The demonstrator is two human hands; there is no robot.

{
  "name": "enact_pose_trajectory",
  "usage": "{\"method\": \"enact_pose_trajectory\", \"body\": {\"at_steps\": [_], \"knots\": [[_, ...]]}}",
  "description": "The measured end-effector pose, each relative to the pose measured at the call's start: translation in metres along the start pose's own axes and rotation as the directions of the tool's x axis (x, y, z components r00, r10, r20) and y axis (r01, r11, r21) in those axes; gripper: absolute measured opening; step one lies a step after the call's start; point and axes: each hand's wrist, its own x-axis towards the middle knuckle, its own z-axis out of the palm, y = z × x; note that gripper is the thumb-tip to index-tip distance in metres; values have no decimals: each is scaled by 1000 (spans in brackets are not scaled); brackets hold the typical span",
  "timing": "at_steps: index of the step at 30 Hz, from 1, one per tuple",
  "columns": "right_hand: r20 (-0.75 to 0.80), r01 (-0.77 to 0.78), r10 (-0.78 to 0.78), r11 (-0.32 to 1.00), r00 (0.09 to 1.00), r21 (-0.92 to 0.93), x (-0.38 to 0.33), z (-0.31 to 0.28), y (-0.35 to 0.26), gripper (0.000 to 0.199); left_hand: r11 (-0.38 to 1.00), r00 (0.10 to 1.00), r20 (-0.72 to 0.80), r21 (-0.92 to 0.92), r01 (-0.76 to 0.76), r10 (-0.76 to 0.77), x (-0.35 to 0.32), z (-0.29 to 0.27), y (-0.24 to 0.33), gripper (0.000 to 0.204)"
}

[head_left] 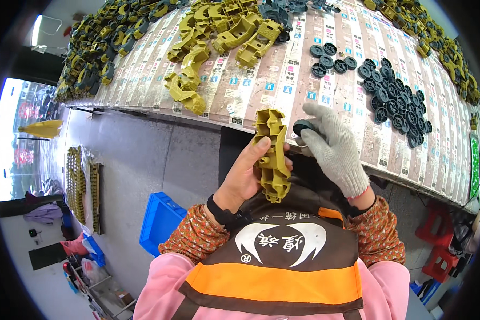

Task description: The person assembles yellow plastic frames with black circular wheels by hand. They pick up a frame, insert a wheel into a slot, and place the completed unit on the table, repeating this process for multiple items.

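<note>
My bare left hand (242, 173) is closed around the middle of an olive-yellow plastic toy vehicle body (276, 178), held upright just off the table's front edge. Its hollow, ribbed side shows. Close by on the right, my right hand (333, 154), in a pale knitted glove, pinches a dark toy wheel (302, 126) between thumb and fingers. A small gap separates the wheel from the vehicle body. The fingertips behind the body are partly hidden.
Loose dark wheels (394, 101) lie on the table (229, 98) at right. Yellow bodies (240, 37) are heaped farther back. Piles of yellow-and-dark pieces (112, 45) fill the far left and far right. A blue bin (157, 221) stands left; red stools (437, 226) stand right.
</note>
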Motion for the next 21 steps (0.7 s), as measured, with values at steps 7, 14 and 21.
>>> {"method": "enact_pose_trajectory", "body": {"at_steps": [7, 14, 21], "knots": [[-21, -114, 118, 983, 993, 141, -15, 9, -8, 29, 897, 951, -35, 344, -276, 306, -8, 29, 4, 62], [-36, -37, 48, 966, 998, 254, -6, 7, 8, 23, -371, 551, 594, 801, -469, 586, 5, 34, 19, 57], [-196, 3, 17, 995, 980, 101, 1, 2, 28, 19, -233, 818, 188, 970, -67, 544, 25, 0, -8, 76]]}}
